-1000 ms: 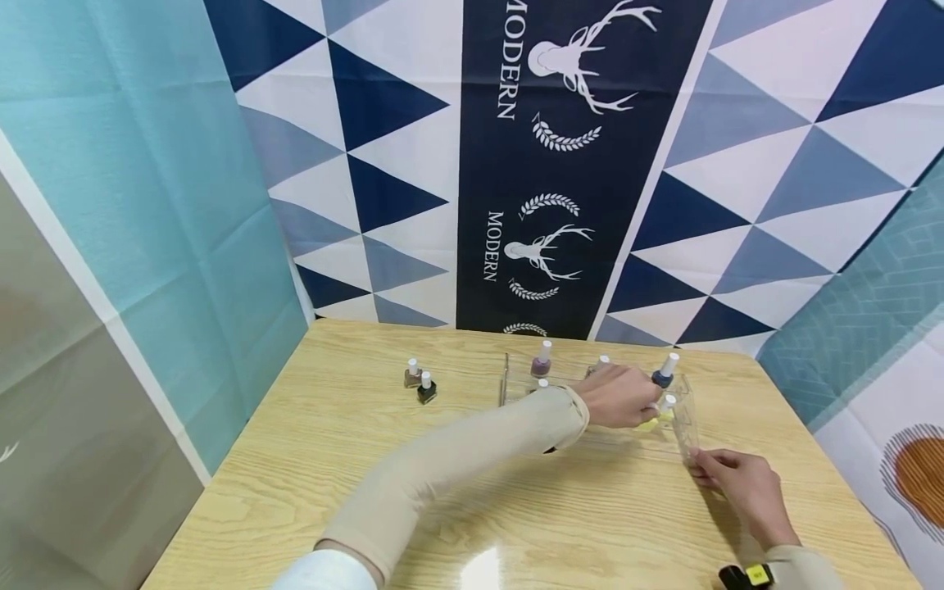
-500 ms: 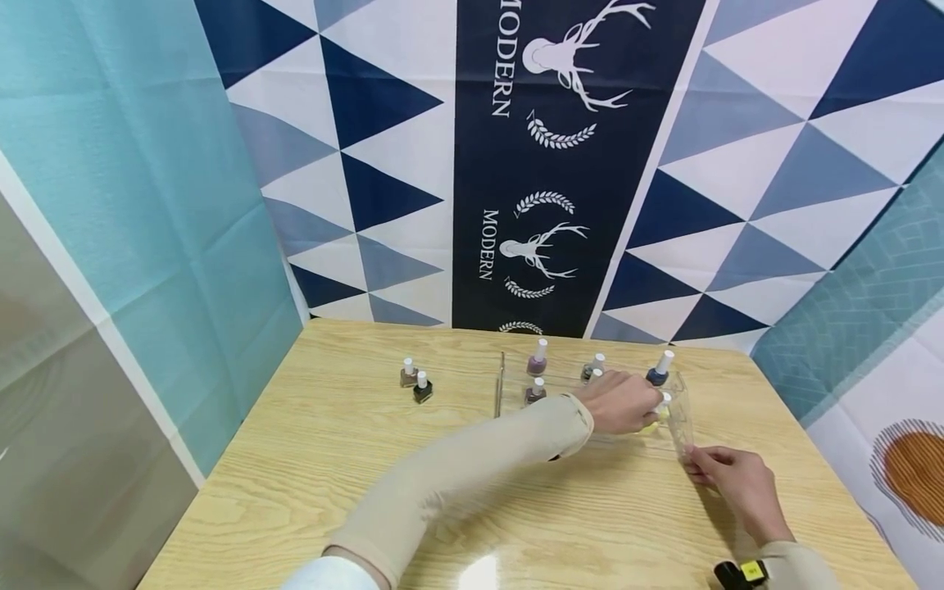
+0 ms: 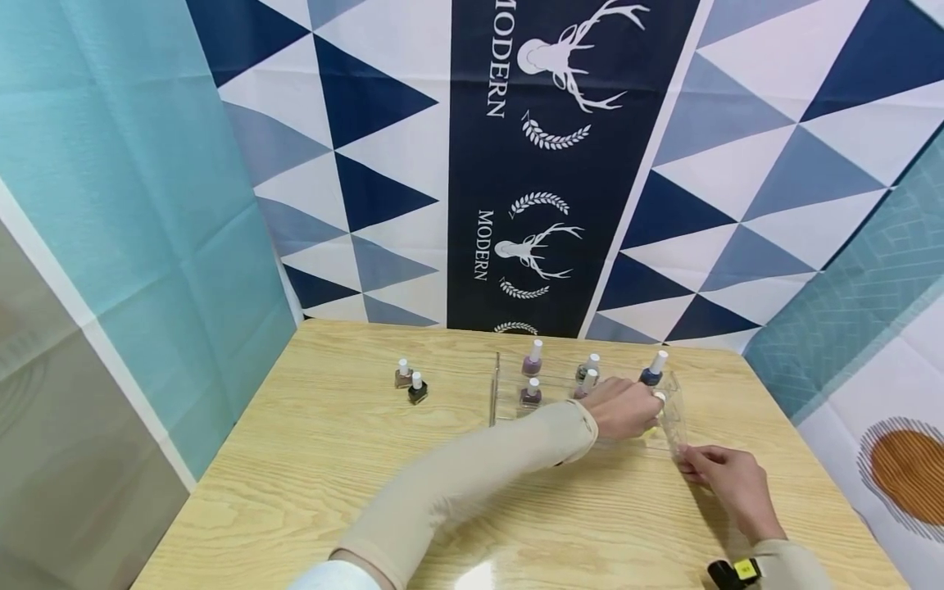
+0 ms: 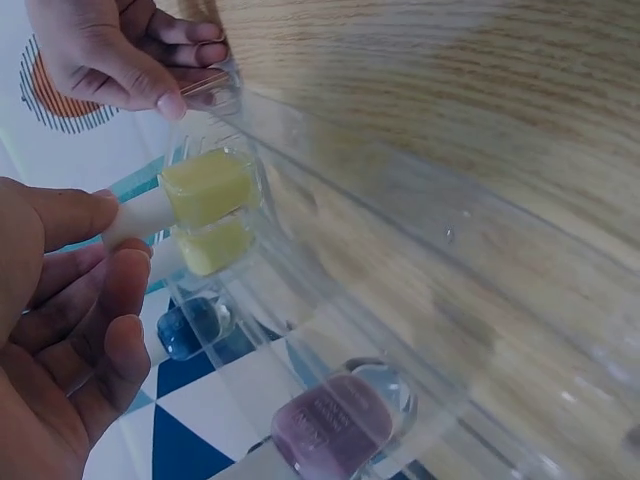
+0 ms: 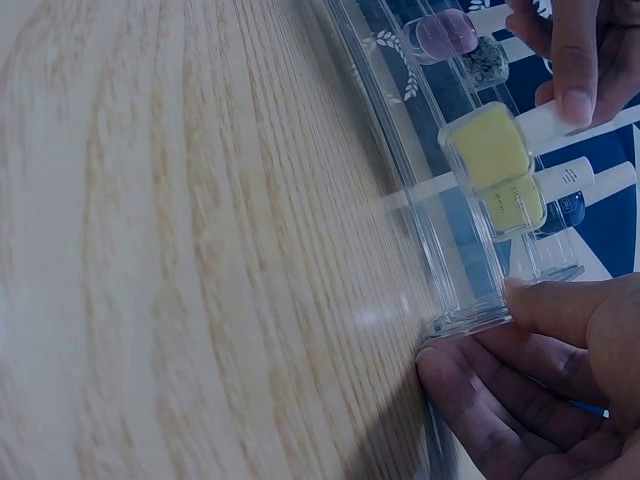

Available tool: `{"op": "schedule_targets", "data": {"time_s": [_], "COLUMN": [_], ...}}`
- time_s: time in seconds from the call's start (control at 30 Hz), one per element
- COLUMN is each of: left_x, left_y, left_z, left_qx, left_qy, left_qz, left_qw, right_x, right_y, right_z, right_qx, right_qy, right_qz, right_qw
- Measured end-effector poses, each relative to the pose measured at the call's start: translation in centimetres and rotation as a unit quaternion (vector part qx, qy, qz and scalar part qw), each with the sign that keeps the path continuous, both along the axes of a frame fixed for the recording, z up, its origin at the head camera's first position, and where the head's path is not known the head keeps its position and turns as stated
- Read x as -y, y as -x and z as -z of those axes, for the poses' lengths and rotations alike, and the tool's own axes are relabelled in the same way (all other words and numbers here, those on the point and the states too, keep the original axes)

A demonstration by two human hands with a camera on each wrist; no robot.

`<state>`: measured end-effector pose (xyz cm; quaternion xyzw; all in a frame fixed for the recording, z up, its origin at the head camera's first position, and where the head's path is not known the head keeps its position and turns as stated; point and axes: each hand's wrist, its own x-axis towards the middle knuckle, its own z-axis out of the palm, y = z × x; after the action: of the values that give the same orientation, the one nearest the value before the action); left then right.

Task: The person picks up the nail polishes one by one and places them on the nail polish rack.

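Observation:
My left hand [image 3: 625, 408] reaches across to the right end of a clear acrylic display rack [image 4: 400, 200]. Its thumb and fingers pinch the white cap of a yellow nail polish bottle [image 4: 210, 188], which is tilted at the rack's front tier. Right behind it sits a second yellow nail polish bottle [image 5: 515, 205]. With thumb and fingers, my right hand [image 3: 730, 483] grips the front corner of the rack's right end. A dark blue nail polish bottle [image 3: 652, 375] stands on a tier farther back. In the head view my left hand hides most of the yellow bottles.
More nail polish bottles stand in the rack: a purple bottle [image 3: 532, 365], a dark mauve bottle [image 3: 530, 397], a speckled bottle [image 5: 487, 65] and a pinkish-mauve bottle [image 4: 335, 425]. Left of the rack, a brown bottle [image 3: 402, 378] and a black bottle [image 3: 417, 392] stand on the wooden table [image 3: 310, 459].
My left hand has drawn slightly right and nearer, uncovering bottles in the rack's middle. My right hand keeps its grip on the rack corner. The head view has shifted a little.

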<state>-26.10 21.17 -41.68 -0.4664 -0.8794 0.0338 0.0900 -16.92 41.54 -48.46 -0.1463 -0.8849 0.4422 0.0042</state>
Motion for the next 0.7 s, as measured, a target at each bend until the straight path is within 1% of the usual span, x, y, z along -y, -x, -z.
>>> {"op": "schedule_targets", "data": {"time_s": [0.2,0.43,0.53,0.7], "left_x": [-0.7,-1.4,-1.4,-1.4], "left_y": [-0.2,-0.1,0.0,0.3], "left_z": [0.6,1.3,1.6,2.1], "left_qx": [-0.018,-0.049,-0.050,-0.043], "left_qy": [0.002,0.014,0.014,-0.003], "left_qz": [0.012,0.027,0.031,0.035], "left_qw": [0.9998,0.9983,0.9981,0.9985], "right_x": [-0.1,0.2,0.3,0.3], "right_y": [0.0,-0.1,-0.2,-0.2], "right_z": [0.0,-0.1,-0.1,-0.1], "right_qx": [0.004,-0.007,-0.010,-0.007], "right_qy": [0.008,0.014,0.015,0.012], "right_qz": [0.002,-0.001,-0.003,-0.006], "right_qw": [1.000,1.000,1.000,1.000]}}
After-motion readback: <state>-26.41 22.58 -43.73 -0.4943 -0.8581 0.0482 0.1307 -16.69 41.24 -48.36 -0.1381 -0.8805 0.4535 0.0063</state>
